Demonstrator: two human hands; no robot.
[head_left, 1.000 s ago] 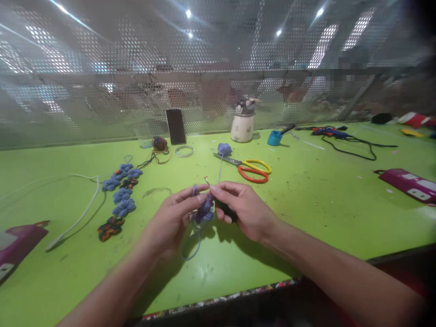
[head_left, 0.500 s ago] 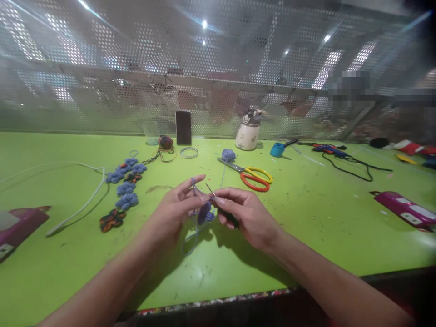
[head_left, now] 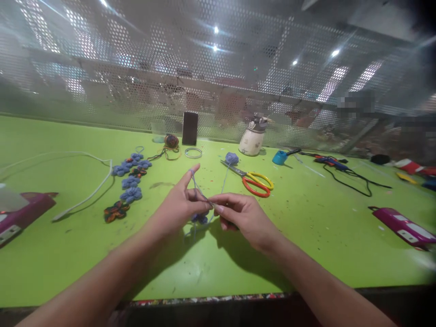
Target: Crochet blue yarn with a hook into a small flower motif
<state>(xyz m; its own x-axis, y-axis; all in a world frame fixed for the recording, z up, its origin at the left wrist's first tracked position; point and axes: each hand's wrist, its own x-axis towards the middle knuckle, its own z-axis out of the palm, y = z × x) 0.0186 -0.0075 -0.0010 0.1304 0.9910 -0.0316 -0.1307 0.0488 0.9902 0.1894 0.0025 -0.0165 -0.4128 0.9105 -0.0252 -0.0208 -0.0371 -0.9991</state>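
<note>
My left hand (head_left: 182,202) pinches a small purple crochet piece (head_left: 200,219), which hangs below its thumb. Purple yarn (head_left: 195,177) loops round its raised index finger and runs down to the fingertips of my right hand (head_left: 243,215). That hand is closed on a crochet hook (head_left: 208,200), whose thin metal shaft meets the yarn between both hands; the handle is mostly hidden by the fingers. A strand leads up to a purple yarn ball (head_left: 232,158). Just beyond my right hand lie scissors (head_left: 247,175) with one yellow and one red handle.
Crocheted flowers (head_left: 131,194) in purple and dark multicolour lie at left, beside a white cable (head_left: 90,197). Behind stand a dark phone (head_left: 190,129), a multicoloured yarn ball (head_left: 171,141) and a white bottle (head_left: 252,140). Magenta power strips (head_left: 402,225) sit at both sides.
My left index finger has lifted, stretching the yarn tighter. The hook has turned flatter toward the left hand, and the crochet piece is more hidden. The view has tilted and shifted slightly.
</note>
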